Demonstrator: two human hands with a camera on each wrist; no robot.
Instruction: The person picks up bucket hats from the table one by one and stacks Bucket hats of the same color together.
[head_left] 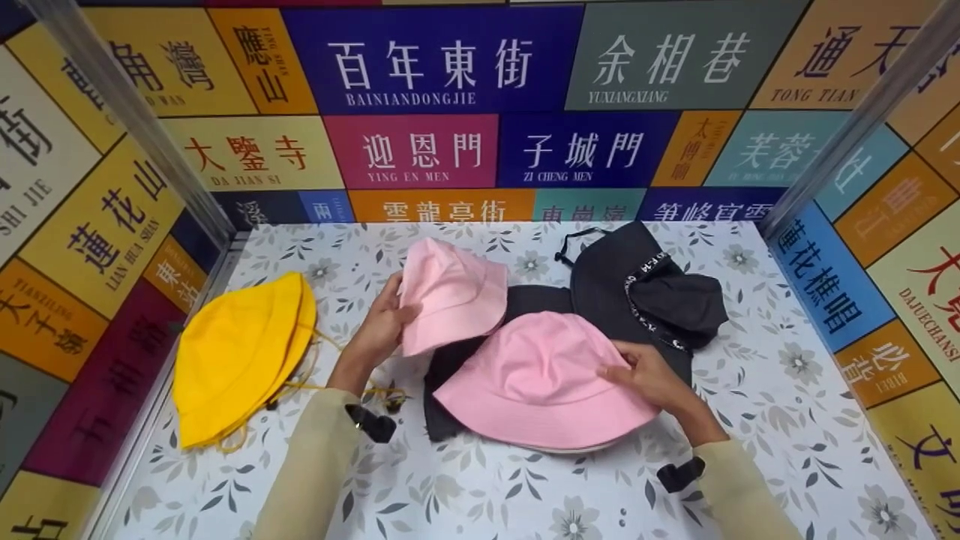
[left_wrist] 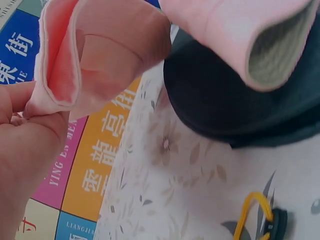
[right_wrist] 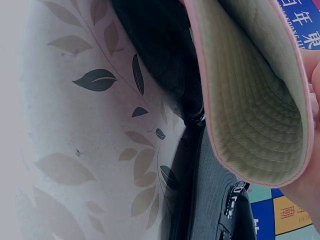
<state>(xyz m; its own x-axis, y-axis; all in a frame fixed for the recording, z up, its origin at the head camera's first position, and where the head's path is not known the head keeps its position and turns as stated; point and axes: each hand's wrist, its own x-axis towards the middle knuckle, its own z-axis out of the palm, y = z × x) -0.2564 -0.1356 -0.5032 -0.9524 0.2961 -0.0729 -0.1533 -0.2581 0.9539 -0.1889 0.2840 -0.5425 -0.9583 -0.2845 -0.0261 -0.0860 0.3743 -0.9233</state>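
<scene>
My left hand (head_left: 384, 324) pinches the brim of a smaller pink bucket hat (head_left: 454, 289), lifted off the table. In the left wrist view, thumb and fingers grip the folded edge of that pink hat (left_wrist: 110, 55). A larger pink bucket hat (head_left: 547, 375) is held at its right side by my right hand (head_left: 652, 379), thumb on top of the brim. Its pale, stitched lining (right_wrist: 255, 110) faces the right wrist view. Beneath and behind the pink hats lie black hats; one black hat (head_left: 622, 277) with white lettering on its band is at the back right.
A yellow bucket hat (head_left: 240, 352) with a cord lies at the left. The table (head_left: 570, 502) has a white leaf-and-flower cover. Panels with street names, such as the blue panel (head_left: 427, 60), rise at the back and both sides.
</scene>
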